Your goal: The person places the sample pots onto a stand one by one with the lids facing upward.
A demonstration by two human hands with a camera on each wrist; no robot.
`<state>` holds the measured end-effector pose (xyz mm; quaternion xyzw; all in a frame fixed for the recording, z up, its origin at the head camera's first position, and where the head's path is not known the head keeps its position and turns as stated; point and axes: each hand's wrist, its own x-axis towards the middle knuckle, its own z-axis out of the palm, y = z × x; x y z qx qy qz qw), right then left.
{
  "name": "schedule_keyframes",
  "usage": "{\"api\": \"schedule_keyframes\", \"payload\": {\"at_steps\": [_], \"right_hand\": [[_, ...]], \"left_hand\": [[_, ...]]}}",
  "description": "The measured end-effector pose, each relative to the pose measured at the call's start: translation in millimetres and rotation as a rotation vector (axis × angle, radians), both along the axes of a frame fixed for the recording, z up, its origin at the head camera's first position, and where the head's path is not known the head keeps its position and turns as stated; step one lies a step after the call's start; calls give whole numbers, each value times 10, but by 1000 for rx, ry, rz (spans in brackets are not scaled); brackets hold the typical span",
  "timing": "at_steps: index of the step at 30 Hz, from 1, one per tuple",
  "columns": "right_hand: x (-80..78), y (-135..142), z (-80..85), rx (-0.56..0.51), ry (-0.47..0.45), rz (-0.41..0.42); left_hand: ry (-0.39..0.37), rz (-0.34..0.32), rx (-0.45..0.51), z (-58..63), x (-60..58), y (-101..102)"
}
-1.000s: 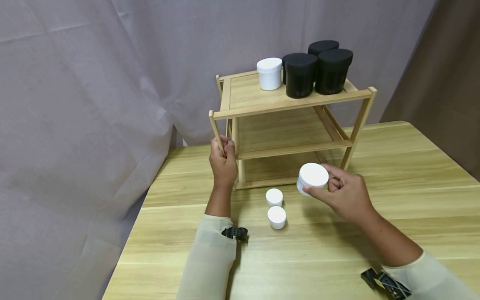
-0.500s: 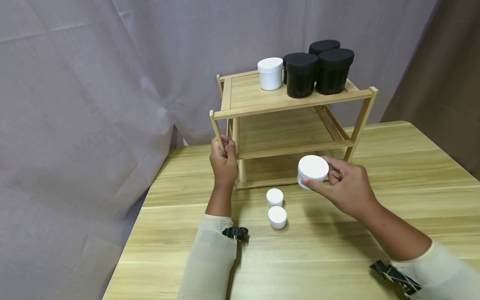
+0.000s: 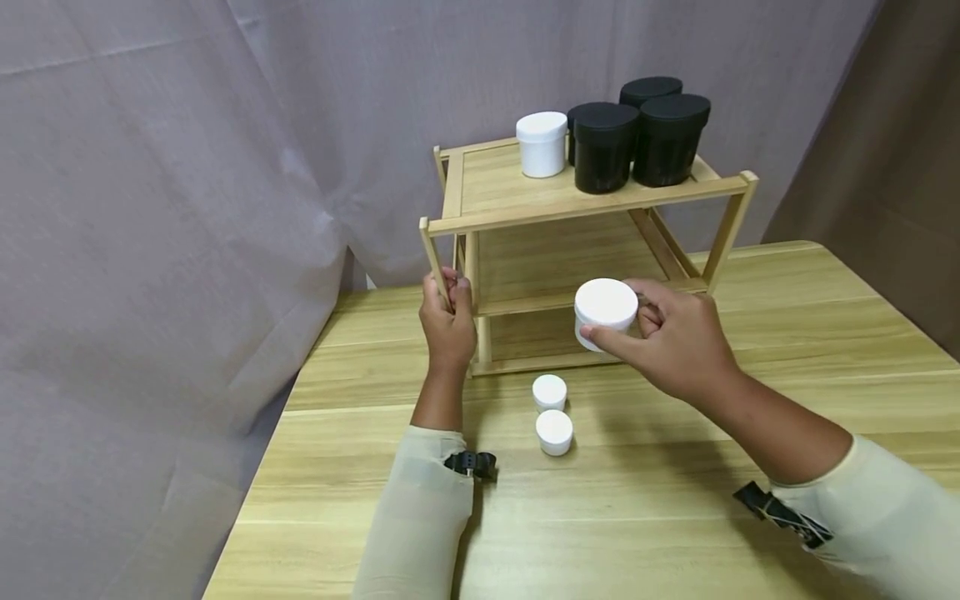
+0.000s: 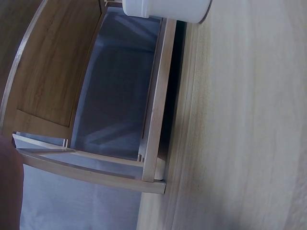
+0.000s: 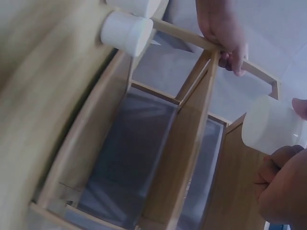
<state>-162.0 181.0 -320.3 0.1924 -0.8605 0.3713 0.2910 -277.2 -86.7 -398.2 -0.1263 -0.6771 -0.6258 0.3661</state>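
My right hand point(image 3: 686, 342) pinches a white lidded jar point(image 3: 606, 304) between thumb and fingers, held upright in the air in front of the wooden rack's lower tiers. In the right wrist view the same jar point(image 5: 268, 124) shows at the right edge. My left hand point(image 3: 448, 325) grips the left front post of the three-tier wooden rack point(image 3: 585, 210). Two small white jars point(image 3: 554, 433) stand one before the other on the table, in front of the rack. On the top tier are a white jar point(image 3: 542, 146) and several black jars point(image 3: 604, 150), one partly hidden.
The light wooden table point(image 3: 360, 483) runs under the rack and both forearms. A grey curtain point(image 3: 187, 208) hangs behind and to the left, with a brown one point(image 3: 885, 150) at the right. The table's left edge lies beside the curtain.
My right hand has raised the white jar and brought it slightly left, up to the level of the rack's middle tier. My left hand keeps its grip on the post.
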Motion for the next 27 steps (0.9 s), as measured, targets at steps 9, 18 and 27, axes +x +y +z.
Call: {"api": "schedule_keyframes", "payload": {"at_steps": [9,18,27], "right_hand": [[-24,-71,270,59,44,-4],[-40,-158,549,153,135,8],[-59,-256,800,270,136,-23]], "left_hand": [[-1,-7,-6,-3,-1,10],[-1,-2,-10,-10,-12,4],[4,-9,1,3,-6,7]]}}
